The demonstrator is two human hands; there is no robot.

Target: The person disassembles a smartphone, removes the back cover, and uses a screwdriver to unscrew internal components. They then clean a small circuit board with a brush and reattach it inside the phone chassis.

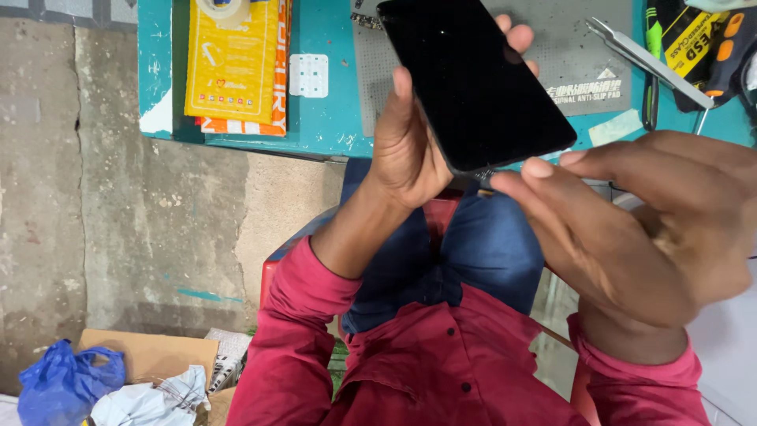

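A black smartphone (475, 79) with a dark screen is held up over my lap, tilted. My left hand (410, 150) grips it from behind and the left side, thumb along its edge and fingertips showing past its top right. My right hand (639, 221) is at the phone's lower right corner, thumb and forefinger pinched together close to that corner. Whether they hold something small there I cannot tell.
A teal workbench (323, 118) lies ahead with a grey anti-slip mat (583, 55), yellow and orange packets (233, 63), metal tweezers (646, 59) and screwdrivers (710, 47). A cardboard box (150, 355) with a blue plastic bag (63, 383) sits on the concrete floor at left.
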